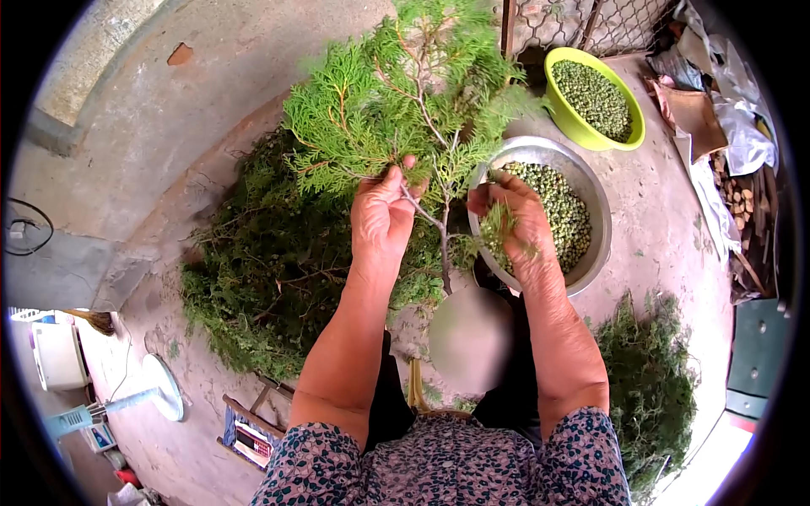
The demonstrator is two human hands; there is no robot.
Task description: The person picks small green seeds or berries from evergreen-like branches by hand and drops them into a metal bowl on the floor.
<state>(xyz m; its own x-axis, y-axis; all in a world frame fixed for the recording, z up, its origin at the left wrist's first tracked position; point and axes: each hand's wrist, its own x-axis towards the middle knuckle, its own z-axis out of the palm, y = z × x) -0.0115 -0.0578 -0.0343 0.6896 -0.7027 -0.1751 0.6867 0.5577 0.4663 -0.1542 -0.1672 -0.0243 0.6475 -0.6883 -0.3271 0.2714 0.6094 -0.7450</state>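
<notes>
A leafy conifer branch (421, 95), with flat scaly sprays like arborvitae, is held up by my left hand (386, 209), its fingers closed on a side twig. My right hand (516, 215) is over the left rim of a metal basin (601, 234), its fingers bent, with a small green sprig against the palm; whether the fingertips grip anything else is unclear. Small round green cones or seeds (560, 196) lie in the basin. The branch's bare woody stem runs down between my forearms.
A large heap of cut conifer branches (272, 265) lies at left, a smaller pile (652, 386) at lower right. A lime-green plastic tub (638, 126) of similar cones stands beyond the basin. Firewood (740, 202) and plastic sheeting (743, 139) line the right; a pedestal fan (161, 386) is at lower left.
</notes>
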